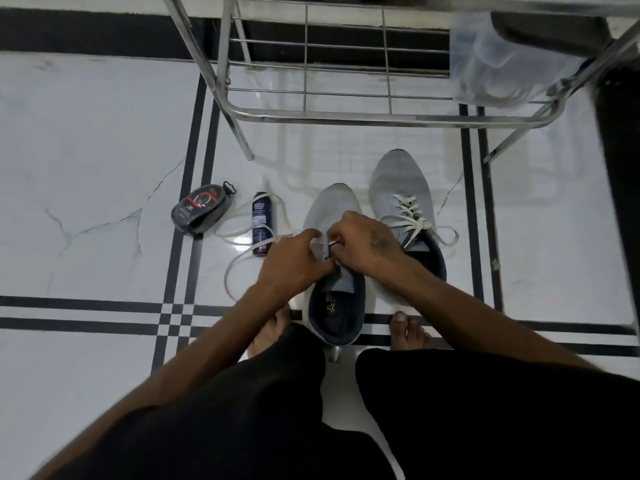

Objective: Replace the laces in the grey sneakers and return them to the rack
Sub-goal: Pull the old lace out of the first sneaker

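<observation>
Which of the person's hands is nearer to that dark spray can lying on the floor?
Left. The left hand is just right of the spray can, at the near sneaker. The right hand is farther right, past the left one.

View down onto the floor (pixel 86 140) where I crouch: glossy white marble-patterned tiles, faintly veined, reflecting soft overhead light. Paired black inlay stripes (pixel 86 313) cross it, one pair running sideways beneath my forearms, others running away from me to either side of my hands; they form a small checkered crossing (pixel 175 318) left of my left hand. Beyond my hands runs a broad dark band (pixel 97 32) along the far edge. At far right stands a dark upright surface (pixel 620 188).
</observation>
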A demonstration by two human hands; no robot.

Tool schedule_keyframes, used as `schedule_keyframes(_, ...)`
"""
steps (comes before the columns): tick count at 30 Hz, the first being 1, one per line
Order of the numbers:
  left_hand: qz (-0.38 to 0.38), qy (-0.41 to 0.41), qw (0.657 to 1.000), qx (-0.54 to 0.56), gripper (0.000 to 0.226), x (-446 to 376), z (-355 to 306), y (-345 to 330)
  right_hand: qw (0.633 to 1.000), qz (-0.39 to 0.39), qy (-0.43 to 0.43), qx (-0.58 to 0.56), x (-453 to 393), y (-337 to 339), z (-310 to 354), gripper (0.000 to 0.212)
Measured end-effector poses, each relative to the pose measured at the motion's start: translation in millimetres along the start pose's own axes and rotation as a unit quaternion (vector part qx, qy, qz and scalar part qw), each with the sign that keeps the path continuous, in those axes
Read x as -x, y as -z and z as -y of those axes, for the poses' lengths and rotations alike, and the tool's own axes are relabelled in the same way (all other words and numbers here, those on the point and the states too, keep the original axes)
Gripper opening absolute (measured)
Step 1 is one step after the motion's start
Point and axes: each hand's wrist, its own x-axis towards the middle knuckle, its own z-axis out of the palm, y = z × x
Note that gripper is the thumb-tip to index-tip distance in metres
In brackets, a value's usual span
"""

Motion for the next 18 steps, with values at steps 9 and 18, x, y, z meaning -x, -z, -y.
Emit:
schedule_keyframes(9, -0.001, 0.097, 0.983, 0.153, 0.036, 0.7, 12.8, 11.6, 0.979, -0.121, -0.101, -0.128, -13.5, 6.1, -29.1, 0.009)
schedule_keyframes(18, -0.011, -0.002, 0.993, 0.117, 0.058, 1.0, 6.6, 5.9, 0.996, 0.01, 0.061, 0.064, -11.2, -9.3, 8.7, 0.019)
